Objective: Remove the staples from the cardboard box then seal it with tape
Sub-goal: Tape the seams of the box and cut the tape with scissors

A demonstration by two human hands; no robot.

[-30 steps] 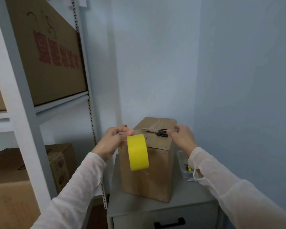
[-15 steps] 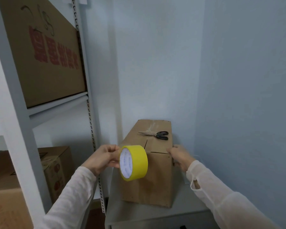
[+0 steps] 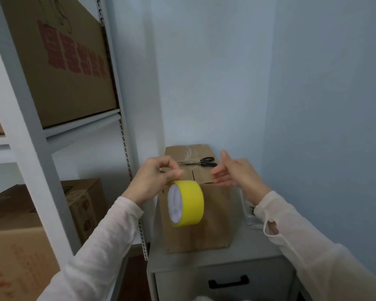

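Note:
A tall brown cardboard box (image 3: 213, 216) stands upright on a grey cabinet (image 3: 206, 256). Black-handled scissors (image 3: 201, 162) lie on the box's top. A roll of yellow tape (image 3: 188, 203) hangs in front of the box's near face. My left hand (image 3: 154, 178) pinches the roll at its top edge with curled fingers. My right hand (image 3: 234, 172) hovers over the box's top right corner, fingers spread and straight, holding nothing. No staples can be made out.
White metal shelving (image 3: 30, 127) with large cardboard boxes (image 3: 59, 59) stands on the left. The cabinet has a drawer with a black handle (image 3: 228, 283). A clear tray (image 3: 248, 210) sits to the right of the box. Blue walls close in behind and to the right.
My right hand has let go of the box's right side and risen above its top, fingers spread. My left hand has lifted the tape roll slightly towards the box's top edge.

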